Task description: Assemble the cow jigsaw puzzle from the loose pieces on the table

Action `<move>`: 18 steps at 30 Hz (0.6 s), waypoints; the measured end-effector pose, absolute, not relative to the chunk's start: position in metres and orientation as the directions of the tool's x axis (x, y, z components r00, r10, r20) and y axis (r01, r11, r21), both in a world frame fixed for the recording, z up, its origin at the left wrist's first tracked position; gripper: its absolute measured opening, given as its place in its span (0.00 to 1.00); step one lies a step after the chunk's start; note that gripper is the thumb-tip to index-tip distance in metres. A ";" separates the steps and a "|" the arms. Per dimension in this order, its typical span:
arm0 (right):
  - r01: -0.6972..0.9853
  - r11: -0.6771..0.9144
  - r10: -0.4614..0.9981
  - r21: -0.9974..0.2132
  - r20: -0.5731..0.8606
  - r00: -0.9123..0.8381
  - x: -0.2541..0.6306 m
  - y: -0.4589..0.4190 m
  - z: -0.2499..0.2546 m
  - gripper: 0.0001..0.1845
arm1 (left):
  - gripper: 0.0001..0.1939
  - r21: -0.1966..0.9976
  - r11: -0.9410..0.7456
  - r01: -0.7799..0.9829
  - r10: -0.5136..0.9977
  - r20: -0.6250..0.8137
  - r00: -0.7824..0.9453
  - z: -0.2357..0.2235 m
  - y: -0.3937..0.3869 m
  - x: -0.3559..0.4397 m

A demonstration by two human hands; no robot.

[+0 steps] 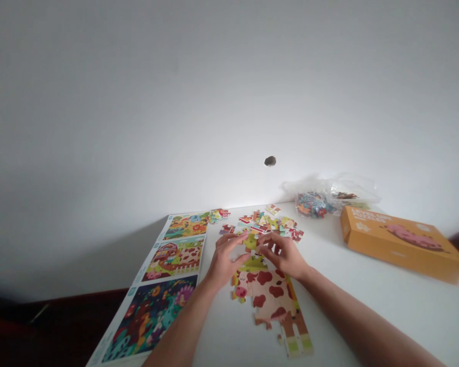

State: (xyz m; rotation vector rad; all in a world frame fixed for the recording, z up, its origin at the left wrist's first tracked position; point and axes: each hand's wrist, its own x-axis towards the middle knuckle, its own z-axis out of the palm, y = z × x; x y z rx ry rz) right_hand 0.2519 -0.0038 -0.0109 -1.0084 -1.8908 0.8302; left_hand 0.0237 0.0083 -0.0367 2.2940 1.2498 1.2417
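Note:
Partly joined jigsaw puzzle (270, 295) shows a brown-spotted cow and lies flat on the white table. Above its top edge, a green puzzle piece (250, 241) sits between my two hands. My left hand (225, 257) is on its left side, thumb and forefinger spread apart, with nothing seen gripped. From the right, my right hand (285, 255) has curled fingers closed at the edge of the green piece. More green pieces (255, 263) lie just below, between the hands and the cow. Loose puzzle pieces (286, 223) are scattered beyond my fingertips.
To the left lies a printed sheet (179, 255) with three pictures, the middle one a farm scene with the cow. Clear plastic bags (315, 204) of pieces rest against the wall. A yellow puzzle box (401, 242) is at right. The white wall (214, 112) has a hole.

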 end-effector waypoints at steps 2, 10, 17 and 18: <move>0.332 0.476 0.868 -0.815 0.373 -0.328 0.252 -0.001 -0.016 0.14 | 0.21 0.537 -0.622 0.570 0.757 0.598 0.264 -0.037 0.008 0.024; 0.437 0.529 0.843 -0.727 0.391 -0.370 0.252 0.002 -0.021 0.14 | 0.06 0.567 -0.616 0.547 0.749 0.637 0.183 -0.034 0.006 0.023; 0.483 0.521 0.850 -0.704 0.374 -0.372 0.250 0.003 -0.020 0.11 | 0.07 0.792 -0.441 0.423 0.880 0.474 0.029 -0.034 0.006 0.025; 0.476 0.501 0.861 -0.723 0.362 -0.357 0.250 0.003 -0.020 0.12 | 0.08 0.808 -0.424 0.408 0.890 0.455 0.025 -0.034 0.007 0.025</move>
